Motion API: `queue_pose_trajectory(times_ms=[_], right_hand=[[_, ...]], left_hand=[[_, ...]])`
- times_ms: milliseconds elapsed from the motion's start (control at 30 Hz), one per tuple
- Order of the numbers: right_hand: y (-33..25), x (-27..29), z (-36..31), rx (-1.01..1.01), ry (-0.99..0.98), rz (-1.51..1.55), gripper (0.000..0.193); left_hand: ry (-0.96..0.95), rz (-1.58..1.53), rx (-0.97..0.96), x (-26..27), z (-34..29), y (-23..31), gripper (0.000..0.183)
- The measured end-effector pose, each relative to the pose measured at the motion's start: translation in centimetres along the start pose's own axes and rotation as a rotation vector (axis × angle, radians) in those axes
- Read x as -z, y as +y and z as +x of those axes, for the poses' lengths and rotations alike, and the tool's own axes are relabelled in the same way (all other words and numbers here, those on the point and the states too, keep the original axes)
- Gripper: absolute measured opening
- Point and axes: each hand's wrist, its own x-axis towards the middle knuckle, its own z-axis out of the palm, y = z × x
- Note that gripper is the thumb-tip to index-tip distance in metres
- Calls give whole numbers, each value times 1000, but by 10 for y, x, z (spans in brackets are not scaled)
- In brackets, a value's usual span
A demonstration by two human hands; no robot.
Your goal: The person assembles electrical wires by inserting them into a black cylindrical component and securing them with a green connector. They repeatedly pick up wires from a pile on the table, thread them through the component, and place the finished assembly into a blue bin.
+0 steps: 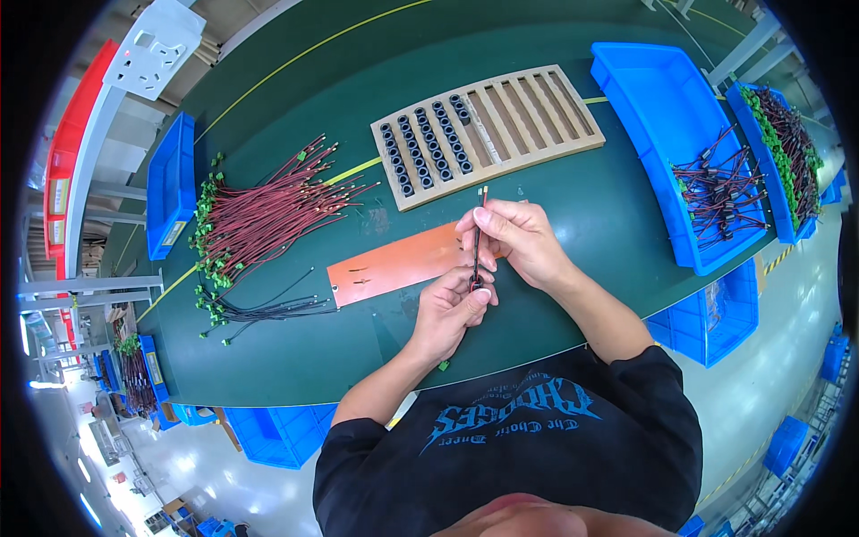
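The black shirt is nearest. Above it, the left hand grips a black ring, and the right hand pinches the cable just over this ring. The work seems partly done: some cables with black pieces lie in the blue bin, while many red-black cables and rings in the wooden rack are left

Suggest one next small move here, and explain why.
Probably, the right grip should gently draw the wires away from the body while the left grip steadies the dark piece: the right pinches the wires near their tips, the left holds the piece lower down.
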Motion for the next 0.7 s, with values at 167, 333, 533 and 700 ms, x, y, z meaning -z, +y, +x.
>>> queue_pose_trajectory(times_ms=[167, 333, 533, 700], right_hand=[[1, -4, 4, 167, 83, -294, 32], [7, -3, 3, 83, 160, -157, 29], [10, -6, 5, -17, 177, 0, 25], [11, -3, 5, -128, -30, -81, 30]], left_hand=[[-41, -41, -48, 2, 0, 0, 36], [-60, -161, -17, 2, 0, 5, 46], [-105, -330, 51, 8, 1, 6, 39], [-89, -275, 108, 5, -1, 12, 36]])
